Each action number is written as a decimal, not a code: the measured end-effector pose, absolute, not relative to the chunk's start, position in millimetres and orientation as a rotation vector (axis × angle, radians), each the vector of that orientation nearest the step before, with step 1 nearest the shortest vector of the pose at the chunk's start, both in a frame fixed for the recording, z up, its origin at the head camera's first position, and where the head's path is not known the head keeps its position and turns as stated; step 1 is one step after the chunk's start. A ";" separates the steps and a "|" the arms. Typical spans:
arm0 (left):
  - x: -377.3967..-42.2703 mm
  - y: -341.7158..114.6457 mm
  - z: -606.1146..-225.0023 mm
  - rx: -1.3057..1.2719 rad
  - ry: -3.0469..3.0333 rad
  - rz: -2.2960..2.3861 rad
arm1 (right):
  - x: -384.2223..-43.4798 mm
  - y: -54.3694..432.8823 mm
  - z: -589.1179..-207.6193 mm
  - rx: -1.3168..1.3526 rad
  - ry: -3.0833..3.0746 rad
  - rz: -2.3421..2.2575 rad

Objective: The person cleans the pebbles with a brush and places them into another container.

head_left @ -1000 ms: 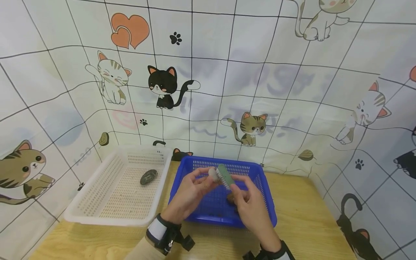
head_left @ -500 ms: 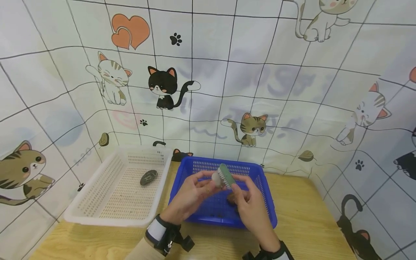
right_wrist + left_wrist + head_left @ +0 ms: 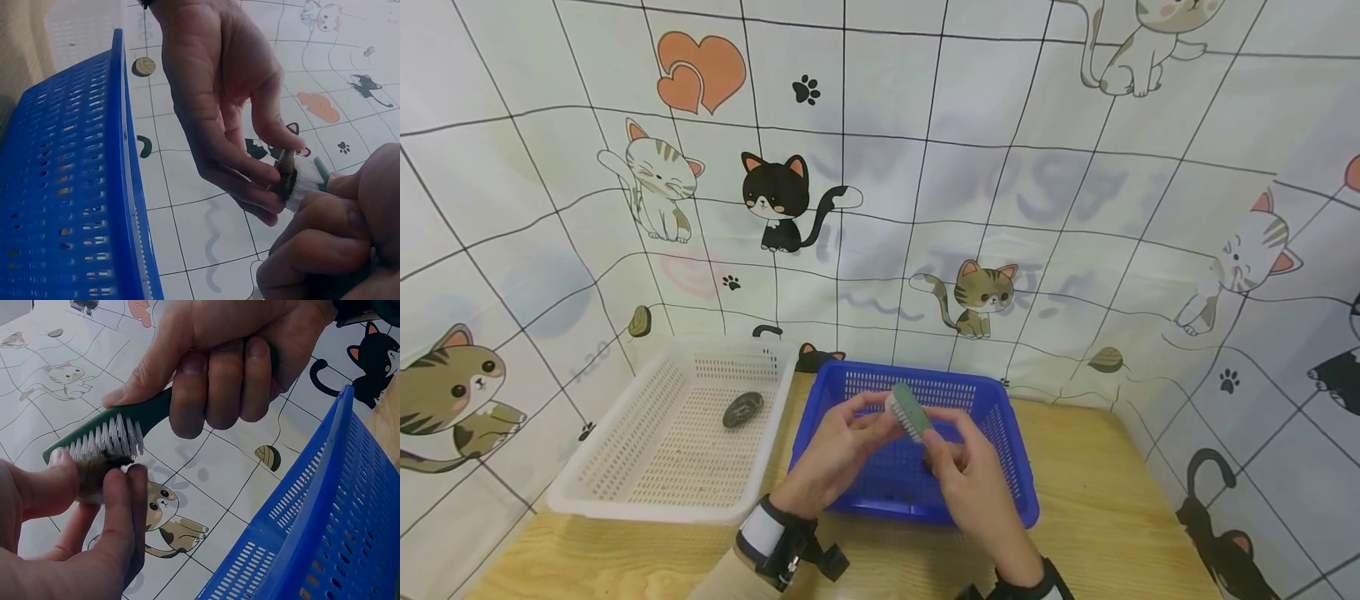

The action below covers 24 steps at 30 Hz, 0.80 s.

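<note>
Over the blue basket (image 3: 1028,475), my left hand (image 3: 835,450) pinches a small stone (image 3: 94,478) between thumb and fingertips. My right hand (image 3: 981,483) grips a green scrubbing brush (image 3: 912,412), fingers curled round its handle and thumb along its back. In the left wrist view, the white bristles (image 3: 106,437) press against the stone's dark upper side. The right wrist view shows the stone (image 3: 287,175) edge-on, brownish, touching the bristles. From the head view the brush head covers most of it. A brown stone (image 3: 929,462) in the blue basket is partly hidden behind my right hand.
A white basket (image 3: 647,510) stands left of the blue one, with a dark, light-marked oval stone (image 3: 743,410) inside. Both rest on a wooden table (image 3: 1090,483). A cat-patterned sheet (image 3: 880,192) hangs behind and at the sides.
My right hand has shifted slightly left with the brush, whose head now covers most of the stone in the head view. My left hand has barely moved and keeps its pinch.
</note>
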State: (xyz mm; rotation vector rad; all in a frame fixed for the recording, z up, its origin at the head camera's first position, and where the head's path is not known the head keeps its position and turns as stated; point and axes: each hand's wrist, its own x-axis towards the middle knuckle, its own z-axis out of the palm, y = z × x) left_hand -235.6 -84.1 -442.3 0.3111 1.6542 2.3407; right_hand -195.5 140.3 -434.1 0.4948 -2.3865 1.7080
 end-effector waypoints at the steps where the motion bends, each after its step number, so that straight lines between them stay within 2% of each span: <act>1: -235.2 -84.2 -442.5 0.324 1.664 2.313 | -195.6 140.1 -434.5 0.480 -2.382 1.703; 9: -234.6 -81.5 -441.8 0.356 1.655 2.319 | -200.8 143.4 -435.1 0.353 -2.432 1.590; 19: -234.1 -82.4 -442.7 0.279 1.688 2.351 | -196.6 141.7 -434.5 0.481 -2.439 1.640; 24: -232.6 -82.0 -441.9 0.331 1.666 2.269 | -197.7 142.3 -434.2 0.423 -2.413 1.634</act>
